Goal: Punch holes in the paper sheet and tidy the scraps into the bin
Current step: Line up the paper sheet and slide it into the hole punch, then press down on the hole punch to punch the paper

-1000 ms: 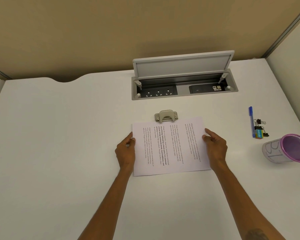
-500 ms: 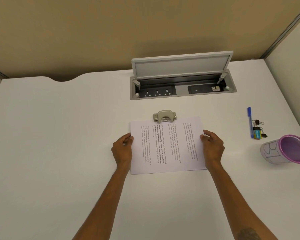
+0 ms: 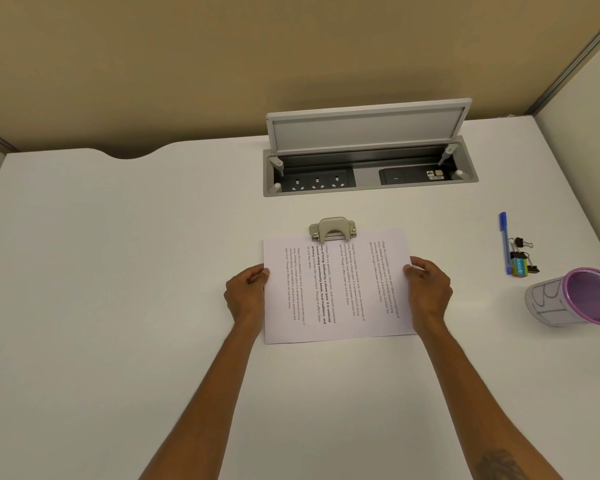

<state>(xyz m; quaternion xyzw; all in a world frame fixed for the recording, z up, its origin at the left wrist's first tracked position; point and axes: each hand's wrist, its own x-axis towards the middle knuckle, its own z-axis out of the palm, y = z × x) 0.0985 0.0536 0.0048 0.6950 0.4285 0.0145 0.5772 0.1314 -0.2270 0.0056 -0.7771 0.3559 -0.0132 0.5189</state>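
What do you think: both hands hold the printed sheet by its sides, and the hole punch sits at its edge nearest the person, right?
No. In the head view the hole punch sits at the far edge of the printed sheet. The left hand and right hand do hold it by its sides.

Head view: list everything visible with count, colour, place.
paper sheet: one, white, printed, desk centre
hole punch: one, beige, at the sheet's far edge
socket box: one, grey, lid raised, far side of desk
pen: one, blue, right side
binder clips: about three, black, beside the pen
small multicoloured item: one, among the clips
mesh bin: one, purple, far right
desk: one, white
left hand: grips sheet's left edge
right hand: grips sheet's right edge
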